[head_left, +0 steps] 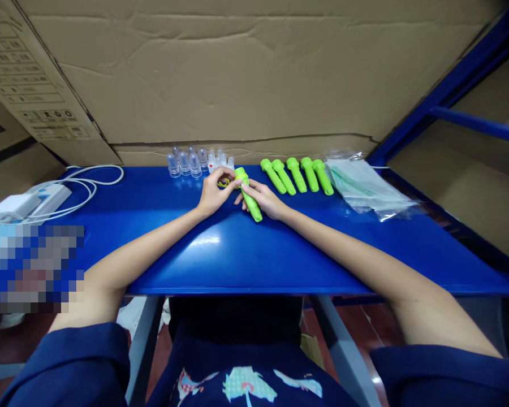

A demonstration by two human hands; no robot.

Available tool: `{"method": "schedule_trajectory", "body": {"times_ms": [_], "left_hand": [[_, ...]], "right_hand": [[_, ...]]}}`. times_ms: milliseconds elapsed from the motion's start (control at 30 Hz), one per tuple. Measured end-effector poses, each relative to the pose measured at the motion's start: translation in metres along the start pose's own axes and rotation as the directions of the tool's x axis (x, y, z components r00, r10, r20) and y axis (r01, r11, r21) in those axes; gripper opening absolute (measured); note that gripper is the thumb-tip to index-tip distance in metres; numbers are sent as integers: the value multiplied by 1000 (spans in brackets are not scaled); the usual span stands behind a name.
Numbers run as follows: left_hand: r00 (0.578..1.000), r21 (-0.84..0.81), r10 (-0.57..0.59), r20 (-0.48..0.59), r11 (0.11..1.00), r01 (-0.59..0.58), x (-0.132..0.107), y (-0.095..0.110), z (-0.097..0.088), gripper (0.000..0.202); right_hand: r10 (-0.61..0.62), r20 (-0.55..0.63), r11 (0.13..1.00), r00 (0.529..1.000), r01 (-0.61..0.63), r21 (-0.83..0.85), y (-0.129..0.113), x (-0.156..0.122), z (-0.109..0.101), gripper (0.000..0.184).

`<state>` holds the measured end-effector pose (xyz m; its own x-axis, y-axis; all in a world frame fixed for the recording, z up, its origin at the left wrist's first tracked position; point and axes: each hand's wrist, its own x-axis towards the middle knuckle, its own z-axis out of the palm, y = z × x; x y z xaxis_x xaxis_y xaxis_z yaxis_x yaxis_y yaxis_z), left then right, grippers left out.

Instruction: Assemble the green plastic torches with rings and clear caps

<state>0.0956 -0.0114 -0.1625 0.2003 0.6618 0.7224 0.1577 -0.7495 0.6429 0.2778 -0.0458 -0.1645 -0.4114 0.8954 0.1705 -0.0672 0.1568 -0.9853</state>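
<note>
Over the middle of the blue table, both my hands hold one lime-green flashlight-shaped item (251,203), tilted with its wide head away from me. My left hand (218,189) is closed, its fingertips pinching at the head end. A thin yellow loop (223,183) shows by those fingers; where it is attached I cannot tell. Around the upper body of the item, my right hand (265,198) is closed, with some fingers hidden beneath. Several matching green items (297,175) lie in a row to the right. Small clear bottle-like pieces (184,164) stand behind my left hand.
Flat packets in clear plastic (365,183) lie at the table's right. On the left are a white power strip (51,198), a white adapter (12,207) and a looped cable (94,189). A cardboard wall (246,73) closes the back; a blue metal frame (441,85) rises at right.
</note>
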Motion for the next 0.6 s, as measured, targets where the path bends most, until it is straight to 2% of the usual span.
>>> {"method": "schedule_trajectory", "body": {"times_ms": [133, 333, 600], "left_hand": [[998, -49, -51, 37, 997, 53, 1, 1, -1, 40], [985, -181, -153, 75, 970, 164, 2, -5, 0, 43], [976, -208, -185, 116, 956, 206, 2, -10, 1, 42]], "right_hand": [[16, -20, 1000, 1000, -17, -22, 2, 0, -1, 56], [69, -144, 996, 987, -61, 61, 6, 3, -1, 49], [-76, -191, 996, 979, 82, 24, 12, 2, 0, 64]]}}
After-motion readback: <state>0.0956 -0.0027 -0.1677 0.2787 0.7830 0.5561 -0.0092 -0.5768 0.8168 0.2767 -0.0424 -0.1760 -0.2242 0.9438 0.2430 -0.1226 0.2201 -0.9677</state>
